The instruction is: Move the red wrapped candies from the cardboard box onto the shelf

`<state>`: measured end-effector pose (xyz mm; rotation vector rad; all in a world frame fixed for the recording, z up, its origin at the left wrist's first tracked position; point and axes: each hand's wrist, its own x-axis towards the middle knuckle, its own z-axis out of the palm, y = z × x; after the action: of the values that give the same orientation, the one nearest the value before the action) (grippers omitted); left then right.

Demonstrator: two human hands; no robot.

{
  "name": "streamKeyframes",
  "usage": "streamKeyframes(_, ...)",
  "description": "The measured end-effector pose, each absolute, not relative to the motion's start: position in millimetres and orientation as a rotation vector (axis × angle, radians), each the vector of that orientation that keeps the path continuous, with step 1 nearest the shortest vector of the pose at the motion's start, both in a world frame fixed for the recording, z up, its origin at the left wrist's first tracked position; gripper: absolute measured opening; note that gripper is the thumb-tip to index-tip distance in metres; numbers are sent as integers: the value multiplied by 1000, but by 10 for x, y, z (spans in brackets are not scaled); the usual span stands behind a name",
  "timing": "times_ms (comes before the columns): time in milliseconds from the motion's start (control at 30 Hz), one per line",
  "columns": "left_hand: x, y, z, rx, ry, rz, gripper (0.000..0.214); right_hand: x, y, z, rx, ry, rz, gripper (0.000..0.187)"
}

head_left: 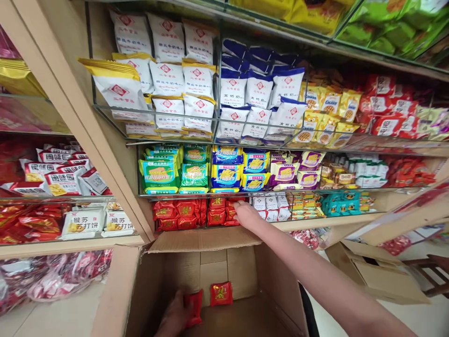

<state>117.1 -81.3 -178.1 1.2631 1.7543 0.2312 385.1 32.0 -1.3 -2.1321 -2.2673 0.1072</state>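
Note:
Inside an open cardboard box, my left hand is closed on a small red snack packet. It is dim and slightly blurred there. Another red packet with gold print lies in the box to the right of that hand. My right hand reaches across to the lowest shelf, its fingers closed at a red packet at the right end of the red group. Some of its fingers are hidden. More red packets stand stacked to the left in the same row.
White packets sit just right of my right hand. Above are green biscuit packs and blue-and-yellow packs behind a clear shelf front. A wooden upright divides the shelves. A second carton is on the floor at right.

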Motion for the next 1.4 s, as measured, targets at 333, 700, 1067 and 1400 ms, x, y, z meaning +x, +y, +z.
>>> streamKeyframes(333, 1166, -872, -1775, 1377, 1691, 176, 28, 3952, 738, -273, -2131, -2525, 73, 27)
streamKeyframes(700, 1166, -857, -1866, 1458, 1645, 79, 37, 4056, 694, -363, -2036, -2515, 50, 47)
streamKeyframes(1067, 1157, -861, -1826, 1451, 1648, 121, 33, 4081, 587, -258, -2124, -2418, 32, 47)
streamKeyframes(1400, 1138, -852, -1919, 1333, 1661, 218, 42, 4069, 535, -185, -2186, -2353, 68, 22)
